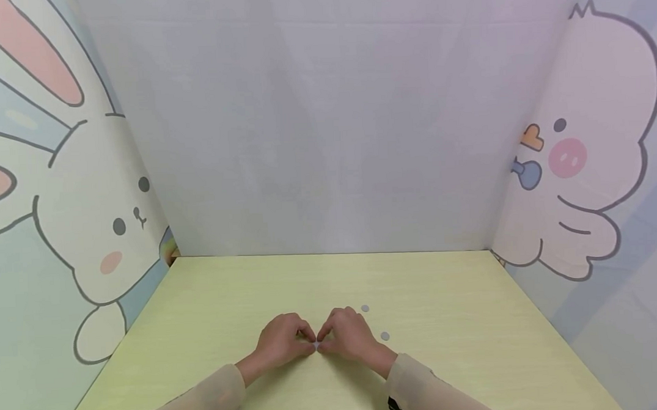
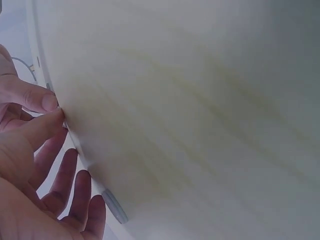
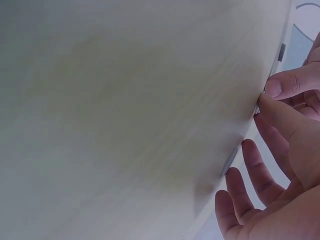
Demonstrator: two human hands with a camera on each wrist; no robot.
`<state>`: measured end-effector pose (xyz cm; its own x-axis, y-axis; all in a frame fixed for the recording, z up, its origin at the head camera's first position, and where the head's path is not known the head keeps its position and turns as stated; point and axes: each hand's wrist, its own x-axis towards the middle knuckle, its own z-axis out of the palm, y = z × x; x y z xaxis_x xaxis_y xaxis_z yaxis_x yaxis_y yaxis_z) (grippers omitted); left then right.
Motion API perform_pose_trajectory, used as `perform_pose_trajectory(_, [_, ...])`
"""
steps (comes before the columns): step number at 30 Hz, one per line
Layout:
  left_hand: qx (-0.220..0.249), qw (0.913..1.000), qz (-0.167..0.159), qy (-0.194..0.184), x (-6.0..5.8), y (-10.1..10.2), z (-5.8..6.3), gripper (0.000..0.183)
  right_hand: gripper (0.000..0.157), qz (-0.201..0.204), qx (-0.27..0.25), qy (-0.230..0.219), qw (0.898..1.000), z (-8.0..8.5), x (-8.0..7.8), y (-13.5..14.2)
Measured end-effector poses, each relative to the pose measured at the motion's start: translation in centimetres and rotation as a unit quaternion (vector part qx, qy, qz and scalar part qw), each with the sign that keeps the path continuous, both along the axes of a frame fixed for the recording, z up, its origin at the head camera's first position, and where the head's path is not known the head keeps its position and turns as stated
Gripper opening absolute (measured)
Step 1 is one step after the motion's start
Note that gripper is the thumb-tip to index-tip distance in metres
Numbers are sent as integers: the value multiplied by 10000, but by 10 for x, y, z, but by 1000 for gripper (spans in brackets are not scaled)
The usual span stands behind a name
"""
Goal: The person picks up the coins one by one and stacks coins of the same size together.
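My left hand [image 1: 283,340] and right hand [image 1: 349,334] meet fingertip to fingertip low over the table. Between them is a small flat grey disc [image 1: 316,345], which the thumb and forefinger of each hand pinch from opposite sides. Most of it is covered by the fingertips, and its exact kind is unclear. Two similar grey discs, a nearer one [image 1: 385,336] and a farther one [image 1: 365,308], lie beside my right hand. In the left wrist view a grey disc [image 2: 115,206] shows by the left fingertips; another disc [image 3: 230,161] appears by the fingers in the right wrist view.
A pale yellow-green table top [image 1: 228,295] spreads around the hands. Behind it hangs a plain whitish cloth [image 1: 325,138]. Cloth panels with a cartoon rabbit [image 1: 98,227] and a cartoon chick [image 1: 595,126] stand along the left and right sides.
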<state>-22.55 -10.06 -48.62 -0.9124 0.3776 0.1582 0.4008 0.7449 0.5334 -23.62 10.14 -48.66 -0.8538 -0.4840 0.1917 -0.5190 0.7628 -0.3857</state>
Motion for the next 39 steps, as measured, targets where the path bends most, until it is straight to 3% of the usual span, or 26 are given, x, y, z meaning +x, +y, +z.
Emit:
perform_pose_trajectory(12, [-44, 9999, 89, -57, 1, 2, 2, 12, 10, 456, 134, 337, 9983, 0, -6, 14])
perform_pose_trajectory(19, [-10, 9999, 119, -52, 3, 2, 3, 12, 12, 371, 145, 356, 9986, 3, -11, 34])
perform_pose_trajectory(28, [97, 9998, 113, -123, 1, 1, -2, 12, 15, 238, -32, 69, 9997, 7, -9, 56])
perform_pose_trajectory(39, [105, 9997, 194, -103, 2, 0, -4, 12, 17, 358, 72, 152, 9992, 2, -12, 62])
